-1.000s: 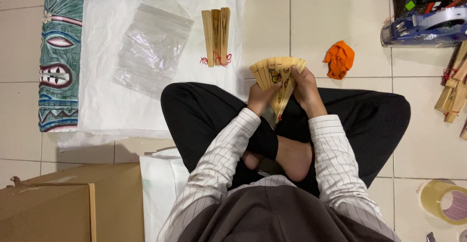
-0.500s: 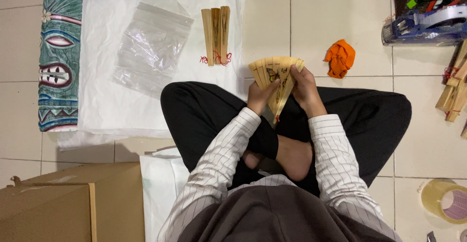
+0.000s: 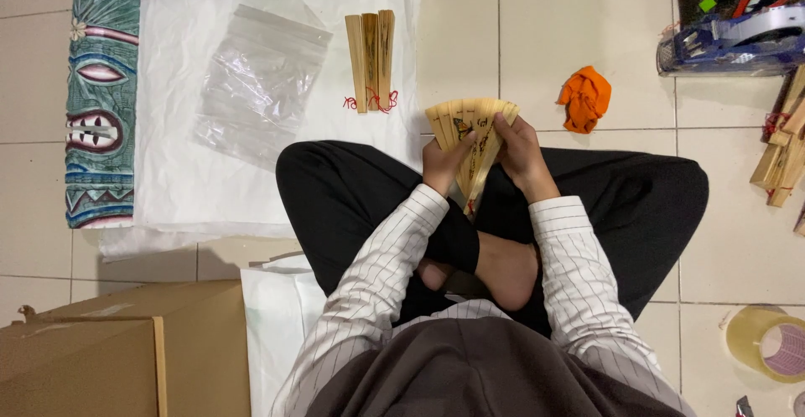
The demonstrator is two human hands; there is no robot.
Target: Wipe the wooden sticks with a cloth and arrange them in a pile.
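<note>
Left hand (image 3: 442, 161) and right hand (image 3: 518, 150) pinch pale wooden folding fan (image 3: 471, 124) from both sides, half spread, painted side up for looking. Three shut wooden fans (image 3: 371, 61) wait on white sheet (image 3: 180, 178).

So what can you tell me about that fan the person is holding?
The fan is made of thin, pale slats that look like wood or bamboo, with a small painted butterfly-like picture on them. It is partly spread, the slats flaring away from the person and narrowing to a pivot near the lap. The left hand and right hand grip it from either side, above the crossed legs in black trousers.
</note>
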